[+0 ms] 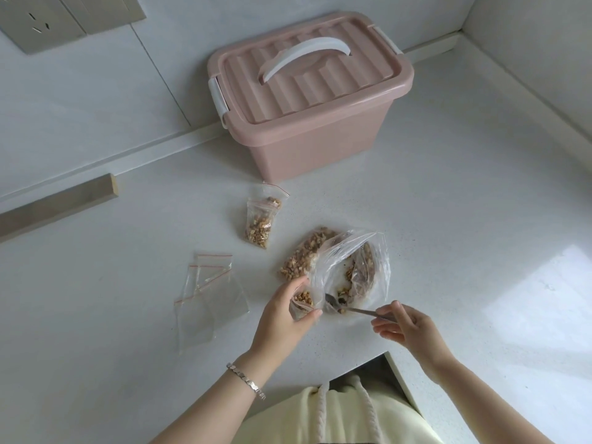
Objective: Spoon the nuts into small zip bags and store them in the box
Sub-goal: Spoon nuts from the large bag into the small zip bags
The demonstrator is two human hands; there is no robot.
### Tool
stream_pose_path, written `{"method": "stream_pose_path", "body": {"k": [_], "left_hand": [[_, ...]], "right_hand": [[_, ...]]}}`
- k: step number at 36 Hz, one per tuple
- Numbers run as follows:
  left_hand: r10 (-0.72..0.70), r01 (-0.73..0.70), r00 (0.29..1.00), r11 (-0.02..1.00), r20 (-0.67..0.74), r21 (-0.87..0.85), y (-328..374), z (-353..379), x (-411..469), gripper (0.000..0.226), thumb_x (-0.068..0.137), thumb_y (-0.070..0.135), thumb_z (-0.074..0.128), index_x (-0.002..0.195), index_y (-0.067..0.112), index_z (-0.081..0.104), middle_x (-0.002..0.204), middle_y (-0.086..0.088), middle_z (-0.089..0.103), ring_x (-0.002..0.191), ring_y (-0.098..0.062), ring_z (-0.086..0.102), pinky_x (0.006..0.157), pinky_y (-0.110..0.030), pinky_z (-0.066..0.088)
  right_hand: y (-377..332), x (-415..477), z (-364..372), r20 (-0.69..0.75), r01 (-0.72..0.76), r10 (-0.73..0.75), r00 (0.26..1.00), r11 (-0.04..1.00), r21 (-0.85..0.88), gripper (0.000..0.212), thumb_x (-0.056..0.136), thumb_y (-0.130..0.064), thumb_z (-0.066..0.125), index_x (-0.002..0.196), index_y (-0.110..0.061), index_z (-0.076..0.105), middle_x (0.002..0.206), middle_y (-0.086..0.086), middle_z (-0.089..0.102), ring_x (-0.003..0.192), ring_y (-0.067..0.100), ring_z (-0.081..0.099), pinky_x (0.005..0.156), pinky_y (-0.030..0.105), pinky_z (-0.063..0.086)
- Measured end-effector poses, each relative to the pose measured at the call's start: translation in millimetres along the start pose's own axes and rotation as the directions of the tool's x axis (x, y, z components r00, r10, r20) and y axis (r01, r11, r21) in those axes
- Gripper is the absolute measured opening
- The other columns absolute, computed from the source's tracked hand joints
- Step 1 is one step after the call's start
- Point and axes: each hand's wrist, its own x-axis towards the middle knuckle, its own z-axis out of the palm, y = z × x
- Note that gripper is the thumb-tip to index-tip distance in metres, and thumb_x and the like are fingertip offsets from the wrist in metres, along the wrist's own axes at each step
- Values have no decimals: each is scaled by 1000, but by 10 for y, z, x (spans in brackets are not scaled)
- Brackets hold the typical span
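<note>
My left hand [285,310] holds a small zip bag [302,303] partly filled with nuts, its mouth facing right. My right hand [405,325] grips a metal spoon [344,307] whose bowl lies inside the large clear bag of nuts [352,270], low among a few nuts. One filled small zip bag [261,224] lies flat beyond, and another filled bag [306,253] lies against the large bag's left side. Several empty zip bags [208,290] lie to the left. The pink storage box [309,100] stands at the back with its lid closed and white latches down.
The white countertop [448,219] meets tiled walls at the back and right. A wall socket [38,20] sits top left. A wooden strip [61,203] lies along the left edge. The counter's front edge cuts in near my body [394,370].
</note>
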Motion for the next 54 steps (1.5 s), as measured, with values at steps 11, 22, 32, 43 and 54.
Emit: {"method": "stream_pose_path", "body": {"k": [11, 22, 32, 43, 54], "left_hand": [[0, 1, 1000, 1000, -17, 10, 0, -20, -11, 58, 77, 18, 73, 121, 37, 42, 123, 14, 51, 115, 2, 47, 87, 5, 29], [0, 0, 1000, 1000, -15, 1, 0, -22, -18, 59, 76, 17, 74, 123, 34, 43, 120, 19, 50, 109, 11, 45, 86, 6, 28], [-4, 4, 1000, 1000, 12, -27, 12, 6, -4, 62, 75, 13, 74, 129, 23, 45, 122, 16, 48, 112, 6, 44, 84, 6, 30], [-29, 29, 1000, 999, 0, -14, -18, 32, 11, 67, 73, 15, 76, 130, 25, 43, 120, 18, 47, 110, 2, 47, 82, 6, 30], [9, -27, 973, 997, -232, -75, -59, 40, -18, 49, 77, 14, 73, 117, 29, 49, 107, 20, 56, 101, 19, 49, 83, 3, 34]], "right_hand": [[-84, -24, -163, 37, -227, 238, 971, 853, 470, 37, 99, -29, 33, 90, -3, 58, 70, 13, 67, 65, 21, 64, 62, 28, 55], [-334, -92, -355, -65, -48, 78, 995, 927, 371, 38, 96, -31, 37, 91, -2, 61, 70, 12, 69, 62, 17, 67, 57, 22, 56], [-921, -361, -40, -37, 214, -216, 976, 976, -44, 37, 96, -23, 40, 81, 0, 66, 65, 15, 69, 57, 21, 64, 54, 22, 53], [-894, -532, 390, 221, 610, -685, 694, 396, -687, 60, 92, -59, 23, 75, -19, 65, 62, -5, 61, 56, 13, 57, 51, 30, 47], [-890, -608, 93, -41, 661, -782, 622, 553, -507, 40, 89, -63, 32, 75, -38, 60, 59, -11, 63, 64, 0, 62, 56, 14, 48]]}}
